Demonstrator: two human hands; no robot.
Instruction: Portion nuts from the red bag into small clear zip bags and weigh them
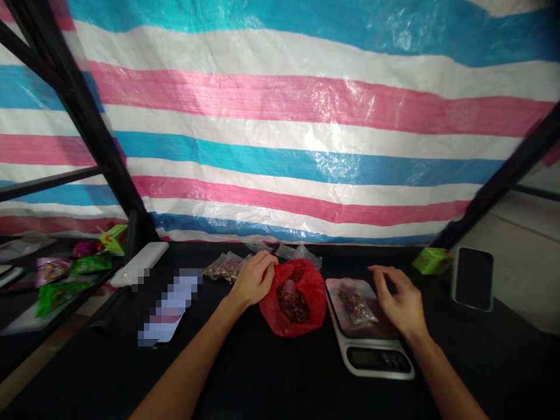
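A red plastic bag [269, 318] stands with its mouth wide, holding small brown dried bits [293, 312] and a small clear cup or scoop [289, 289]. My left hand [256, 279] has its fingers closed at the bag's left rim; the fingertips are partly hidden. To the right, a digital kitchen scale [380, 363] carries a small clear bag of the same brown bits [357, 304]. Over the scale's right edge hovers my right hand [400, 300], fingers loosely bent, thumb apart, with nothing visible in it.
Several filled small bags [223, 266] and flat clear bags [301, 254] lie behind my left hand. A phone with a lit screen [175, 309] and a white bar-shaped device [142, 263] are at left. A green box [432, 261] and a dark-screened phone [472, 279] stand at right.
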